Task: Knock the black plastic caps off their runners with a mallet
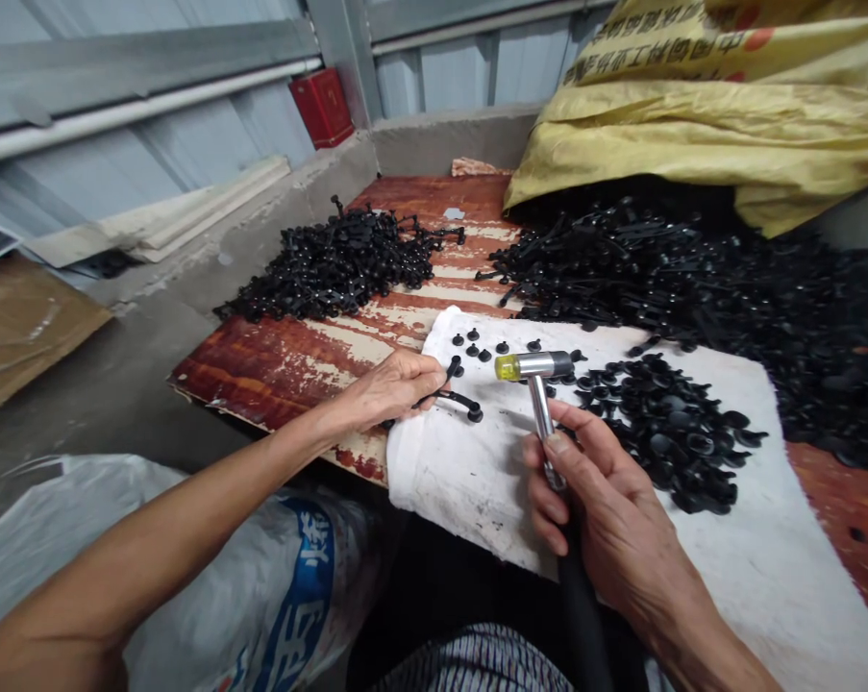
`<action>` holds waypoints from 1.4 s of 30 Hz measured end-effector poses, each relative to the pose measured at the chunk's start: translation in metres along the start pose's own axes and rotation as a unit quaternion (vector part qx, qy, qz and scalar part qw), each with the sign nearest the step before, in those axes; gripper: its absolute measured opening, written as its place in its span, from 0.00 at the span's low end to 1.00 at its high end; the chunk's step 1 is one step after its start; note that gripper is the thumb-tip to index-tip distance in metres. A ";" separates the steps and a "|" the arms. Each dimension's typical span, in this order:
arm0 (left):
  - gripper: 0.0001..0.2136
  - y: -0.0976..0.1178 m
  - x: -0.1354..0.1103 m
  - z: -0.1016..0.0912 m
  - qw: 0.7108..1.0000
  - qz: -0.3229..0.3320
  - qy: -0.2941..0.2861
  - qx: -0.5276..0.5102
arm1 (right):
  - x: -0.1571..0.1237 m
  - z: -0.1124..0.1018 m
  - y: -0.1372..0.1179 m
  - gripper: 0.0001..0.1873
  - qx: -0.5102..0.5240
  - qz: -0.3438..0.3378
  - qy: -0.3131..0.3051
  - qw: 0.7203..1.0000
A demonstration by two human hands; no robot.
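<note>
My right hand (599, 481) is wrapped round the handle of a small mallet (541, 404), its yellow-tipped head raised over a white cloth (469, 481). With closed fingers, my left hand (397, 384) grips black strap-like parts at the cloth's left edge. One curved black strap (452, 396) reaches out from that hand to a round black piece (475, 413) on the cloth. Several small black discs with stems (502, 347) stand spaced out beyond it. To the right of the mallet lies a heap of loose black round caps (664, 423).
Black parts form a pile (339, 259) on the worn red-brown board (282, 360) at the left. A larger pile (642, 269) spills from a yellow sack (693, 135) at the back right. A white plastic bag (210, 557) sits below the board's edge; a red box (322, 108) stands by the wall.
</note>
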State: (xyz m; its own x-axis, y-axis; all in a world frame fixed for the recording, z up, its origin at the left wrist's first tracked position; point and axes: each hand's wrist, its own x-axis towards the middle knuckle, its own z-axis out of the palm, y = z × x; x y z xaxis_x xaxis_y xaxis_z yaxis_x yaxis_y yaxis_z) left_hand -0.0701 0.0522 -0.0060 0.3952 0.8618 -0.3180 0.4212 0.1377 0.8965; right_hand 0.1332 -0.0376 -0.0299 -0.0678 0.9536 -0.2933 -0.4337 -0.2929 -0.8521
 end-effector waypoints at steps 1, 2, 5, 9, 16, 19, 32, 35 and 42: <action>0.10 0.000 0.000 0.000 1.000 0.003 0.000 0.003 | 0.000 0.000 0.000 0.21 0.000 0.000 -0.001 1.000; 0.10 0.000 0.000 0.000 1.000 0.002 0.002 0.007 | 0.000 0.000 0.000 0.21 0.000 -0.001 -0.001 1.000; 0.11 0.001 0.000 0.000 1.000 -0.001 0.010 0.023 | 0.000 -0.001 0.001 0.20 -0.002 -0.004 -0.003 1.000; 0.13 0.000 0.000 0.000 0.999 0.007 0.009 0.044 | 0.000 -0.002 0.001 0.20 -0.002 -0.005 -0.002 1.000; 0.14 0.000 0.002 -0.002 0.998 0.000 0.000 0.070 | 0.000 -0.003 0.001 0.20 -0.002 -0.005 -0.012 1.000; 0.14 0.003 0.005 -0.006 0.997 -0.013 -0.008 0.075 | -0.001 -0.002 0.002 0.20 -0.015 -0.009 -0.019 1.000; 0.16 -0.007 0.013 -0.016 0.997 0.007 -0.056 0.043 | 0.000 -0.006 0.001 0.19 -0.074 0.016 -0.038 0.996; 0.15 -0.008 0.013 -0.015 0.998 0.000 -0.051 0.043 | 0.004 -0.005 -0.007 0.17 -0.182 -0.005 -0.051 0.982; 0.14 -0.009 0.014 -0.015 0.997 -0.002 -0.044 0.060 | 0.027 0.015 -0.036 0.23 -0.293 -0.184 -0.030 0.938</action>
State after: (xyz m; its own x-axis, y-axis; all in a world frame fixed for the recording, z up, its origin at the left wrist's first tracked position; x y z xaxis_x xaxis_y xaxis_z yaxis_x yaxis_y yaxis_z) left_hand -0.0802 0.0704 -0.0144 0.4609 0.8150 -0.3511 0.5154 0.0762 0.8536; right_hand 0.1333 0.0003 -0.0003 -0.0686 0.9946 0.0778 0.1302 0.0863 -0.9877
